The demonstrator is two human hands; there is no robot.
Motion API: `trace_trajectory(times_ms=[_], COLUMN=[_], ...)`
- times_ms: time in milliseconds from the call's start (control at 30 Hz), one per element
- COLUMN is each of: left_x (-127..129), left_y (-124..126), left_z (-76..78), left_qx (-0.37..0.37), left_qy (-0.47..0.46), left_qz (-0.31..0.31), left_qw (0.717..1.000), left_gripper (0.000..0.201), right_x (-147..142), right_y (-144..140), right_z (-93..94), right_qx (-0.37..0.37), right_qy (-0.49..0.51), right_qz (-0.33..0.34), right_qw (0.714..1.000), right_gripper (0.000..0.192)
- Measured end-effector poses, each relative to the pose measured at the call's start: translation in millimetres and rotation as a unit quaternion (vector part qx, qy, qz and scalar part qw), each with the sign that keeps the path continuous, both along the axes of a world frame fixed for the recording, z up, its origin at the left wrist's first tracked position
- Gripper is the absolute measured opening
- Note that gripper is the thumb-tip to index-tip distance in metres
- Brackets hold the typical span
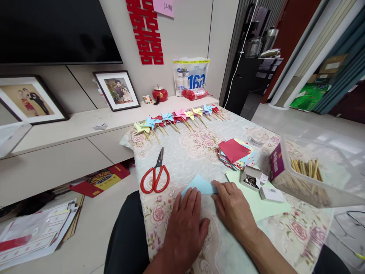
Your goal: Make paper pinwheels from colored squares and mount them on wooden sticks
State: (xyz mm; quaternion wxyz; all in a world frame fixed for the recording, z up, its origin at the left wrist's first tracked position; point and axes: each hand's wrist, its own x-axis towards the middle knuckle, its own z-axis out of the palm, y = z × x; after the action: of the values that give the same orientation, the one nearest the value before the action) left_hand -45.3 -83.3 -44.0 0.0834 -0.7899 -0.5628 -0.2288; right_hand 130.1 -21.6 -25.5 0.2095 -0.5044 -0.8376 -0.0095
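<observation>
Looks like the folding stage: both the left hand [186, 224] and right hand [232, 207] lie flat, fingers spread, pressing the light blue paper [199, 185] onto the surface [188, 156], not gripping it. Next move probably needs a firm crease along the fold. Red scissors [155, 175] sit just left, a green sheet [256, 201] and pin box [251, 178] crowd the right, finished pinwheels [176, 118] line the far edge

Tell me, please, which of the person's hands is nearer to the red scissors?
The left. The left hand lies flat on the light blue paper, just right of the red scissors; the right hand rests farther right, beyond the paper.
</observation>
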Motion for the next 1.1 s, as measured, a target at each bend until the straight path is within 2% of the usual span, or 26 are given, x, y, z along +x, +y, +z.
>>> trace_trajectory(times_ms=[300, 567, 733, 867, 933, 1000, 1033, 1067, 1100], left_x=[0.7, -0.1, -0.2, 0.3, 1.0, 2.1, 3.0, 4.2, 5.8], left_y=[1.4, -0.9, 0.5, -3.1, -8.5, -14.6, -17.1, -18.7, -19.2], left_z=[2.5, 7.7, 5.9, 6.9, 9.1, 11.9, 13.3, 14.7, 16.1], left_qx=[-0.004, -0.002, -0.003, 0.03, 0.04, -0.006, -0.058, -0.12, -0.185], left_qy=[-0.014, -0.016, -0.018, -0.046, -0.101, -0.207, -0.277, -0.355, -0.435], left_qz=[0.001, -0.006, -0.012, -0.019, -0.015, -0.014, -0.016, -0.017, -0.016], left_qw=[1.0, 1.0, 1.0, 0.998, 0.994, 0.978, 0.959, 0.927, 0.881], left_gripper=[0.044, 0.044, 0.045, 0.045, 0.043, 0.042, 0.042, 0.042, 0.044], right_x=[0.4, 2.2, 1.8, 1.3, 1.3, 1.6, 1.8, 2.0, 2.3], right_y=[0.2, 5.0, 5.4, 5.0, 4.9, 4.8, 4.7, 4.6, 4.4], right_z=[-0.5, 3.2, 5.7, 7.4, 9.1, 11.2, 12.1, 12.9, 13.5], right_qx=[-0.048, -0.095, -0.141, -0.146, -0.15, -0.155, -0.157, -0.159, -0.16], right_qy=[0.116, 0.249, 0.28, 0.308, 0.33, 0.354, 0.365, 0.376, 0.387], right_qz=[0.033, 0.028, 0.039, 0.028, 0.026, 0.021, 0.018, 0.015, 0.011], right_qw=[0.992, 0.963, 0.949, 0.939, 0.932, 0.922, 0.918, 0.913, 0.908], right_gripper=[0.033, 0.026, 0.02, 0.019, 0.019, 0.02, 0.02, 0.02, 0.02])
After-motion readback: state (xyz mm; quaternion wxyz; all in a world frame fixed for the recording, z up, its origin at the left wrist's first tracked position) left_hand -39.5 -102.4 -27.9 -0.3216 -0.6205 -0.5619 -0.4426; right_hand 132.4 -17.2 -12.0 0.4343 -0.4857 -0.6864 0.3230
